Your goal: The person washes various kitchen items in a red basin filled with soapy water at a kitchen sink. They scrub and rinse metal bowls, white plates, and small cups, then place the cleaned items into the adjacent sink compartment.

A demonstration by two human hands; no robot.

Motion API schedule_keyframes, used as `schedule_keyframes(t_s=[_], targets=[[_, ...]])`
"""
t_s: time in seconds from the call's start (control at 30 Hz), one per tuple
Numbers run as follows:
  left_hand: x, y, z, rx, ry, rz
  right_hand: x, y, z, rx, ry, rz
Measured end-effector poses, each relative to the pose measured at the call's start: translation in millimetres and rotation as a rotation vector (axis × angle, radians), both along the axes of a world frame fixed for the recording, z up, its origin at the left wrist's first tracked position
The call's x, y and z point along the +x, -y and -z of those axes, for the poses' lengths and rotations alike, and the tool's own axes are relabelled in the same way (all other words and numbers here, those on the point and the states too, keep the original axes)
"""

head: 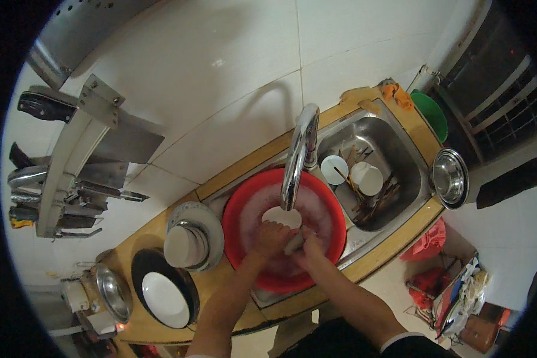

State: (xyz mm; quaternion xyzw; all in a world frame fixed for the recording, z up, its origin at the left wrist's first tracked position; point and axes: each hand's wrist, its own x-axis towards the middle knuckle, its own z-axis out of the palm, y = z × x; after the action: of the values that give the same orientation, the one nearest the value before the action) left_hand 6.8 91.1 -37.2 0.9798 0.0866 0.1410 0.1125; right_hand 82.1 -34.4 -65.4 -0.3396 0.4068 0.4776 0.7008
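Note:
A red plastic basin [336, 210] of sudsy water sits over the left part of the sink, under the curved chrome faucet [298, 156]. Inside it is a white bowl [283, 216]. My left hand [272, 239] grips the near edge of this bowl, its fingers curled over the rim. In my right hand [312, 246] is a greyish cloth or sponge [295, 244], held low over the suds just right of the left hand. Part of the bowl is hidden by my fingers and the faucet's spout.
Right of the basin, a steel sink bowl [402, 179] holds a white cup [334, 170], another white bowl [368, 179] and chopsticks [378, 203]. Stacked bowls [182, 246] and a black pan [138, 264] with a white plate [165, 300] stand left. A knife rack [67, 179] hangs on the wall.

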Motion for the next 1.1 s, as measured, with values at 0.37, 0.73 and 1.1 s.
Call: schedule_keyframes(t_s=[0.37, 0.73, 1.1], targets=[[-47.1, 22.3, 46.7, -0.078, -0.269, 0.091, 40.3, -6.5, 45.1, -0.606, 1.426, -0.897], [-55.4, 17.6, 43.2, -0.097, -0.338, 0.088, 66.3, -5.6, 45.0, -0.308, 1.548, -0.992], [-50.9, -1.1, 80.2, -1.048, -0.329, -0.664, 24.7, -3.8, 4.8, 0.08, 2.256, -1.36]])
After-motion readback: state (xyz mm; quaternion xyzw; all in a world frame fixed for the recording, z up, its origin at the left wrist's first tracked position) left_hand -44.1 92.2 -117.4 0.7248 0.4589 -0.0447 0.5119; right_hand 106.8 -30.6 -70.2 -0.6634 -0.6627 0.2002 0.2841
